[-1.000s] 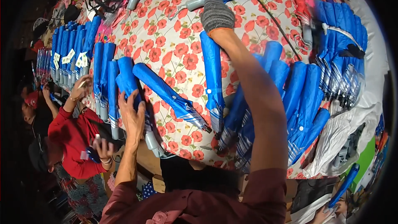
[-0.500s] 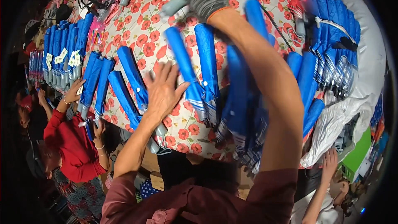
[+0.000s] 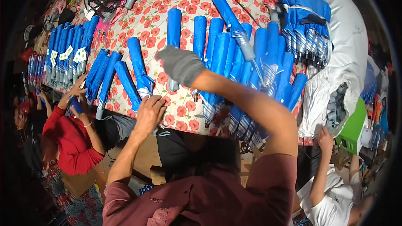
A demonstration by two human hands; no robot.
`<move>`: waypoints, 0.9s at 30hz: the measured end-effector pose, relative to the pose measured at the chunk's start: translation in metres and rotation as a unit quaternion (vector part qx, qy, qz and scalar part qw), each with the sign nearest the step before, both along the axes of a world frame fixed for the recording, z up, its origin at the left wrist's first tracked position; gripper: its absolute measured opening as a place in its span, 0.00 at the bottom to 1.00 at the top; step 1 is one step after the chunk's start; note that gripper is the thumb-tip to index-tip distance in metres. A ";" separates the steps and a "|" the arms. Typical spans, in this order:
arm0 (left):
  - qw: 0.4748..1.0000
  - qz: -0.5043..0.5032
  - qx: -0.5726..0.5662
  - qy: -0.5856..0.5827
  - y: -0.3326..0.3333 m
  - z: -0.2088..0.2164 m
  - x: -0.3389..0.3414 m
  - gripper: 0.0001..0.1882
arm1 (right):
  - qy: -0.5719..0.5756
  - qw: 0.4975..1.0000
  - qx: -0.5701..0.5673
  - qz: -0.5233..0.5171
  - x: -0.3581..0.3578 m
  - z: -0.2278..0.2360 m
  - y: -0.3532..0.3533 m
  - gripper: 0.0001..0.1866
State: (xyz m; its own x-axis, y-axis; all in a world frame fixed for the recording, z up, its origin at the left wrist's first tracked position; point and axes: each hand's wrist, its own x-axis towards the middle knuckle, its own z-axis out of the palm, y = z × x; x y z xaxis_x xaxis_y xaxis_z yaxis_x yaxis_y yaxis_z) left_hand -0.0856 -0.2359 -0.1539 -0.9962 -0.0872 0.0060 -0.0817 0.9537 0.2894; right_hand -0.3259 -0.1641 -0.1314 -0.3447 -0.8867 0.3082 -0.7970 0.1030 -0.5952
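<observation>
My right hand point(image 3: 183, 67), in a grey knitted glove and slightly blurred, lies across a folded blue umbrella point(image 3: 174, 27). That umbrella's grey handle shows below the glove; the grip itself is partly hidden. Closer to the table's near edge, the bent fingers of my bare left hand point(image 3: 150, 112) close over the lower end of another blue umbrella point(image 3: 136, 56), covering its handle. Beside it on the left a blue umbrella point(image 3: 125, 83) lies slanted. Several more blue umbrellas point(image 3: 220, 54) lie side by side under and beyond my right forearm.
A poppy-patterned cloth point(image 3: 188, 119) covers the table. Tied blue umbrellas point(image 3: 307, 12) and a white sack point(image 3: 349, 37) of grey parts stand at right. A person in red point(image 3: 75, 142) works at left, one in white point(image 3: 331, 196) at right. Tagged umbrellas point(image 3: 67, 50) stand far left.
My gloved right hand has come back toward me from the far part of the table, bringing an umbrella. My left hand has moved nearer and left, from lying spread to closing over an umbrella's end.
</observation>
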 end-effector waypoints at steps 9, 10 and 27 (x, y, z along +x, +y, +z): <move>0.980 -0.151 -0.119 0.057 0.027 0.026 -0.078 0.23 | -0.752 0.631 -0.134 -0.133 0.113 0.031 0.236 0.04; 0.973 -0.156 -0.161 0.059 0.031 0.021 -0.097 0.21 | -0.684 0.712 -0.091 -0.130 0.134 0.011 0.257 0.06; 0.887 -0.364 -0.176 0.223 0.101 0.090 -0.072 0.06 | -0.301 0.880 -0.146 -0.336 0.223 0.031 0.266 0.15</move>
State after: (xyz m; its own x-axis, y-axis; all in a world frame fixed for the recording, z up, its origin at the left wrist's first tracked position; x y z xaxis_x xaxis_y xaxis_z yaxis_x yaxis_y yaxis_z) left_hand -0.1572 -0.1352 -0.0637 -0.6789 0.6639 0.3137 0.6410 0.7442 -0.1879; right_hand -0.1030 0.1015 -0.1004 -0.9404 -0.3325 0.0712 -0.1451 0.2030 -0.9684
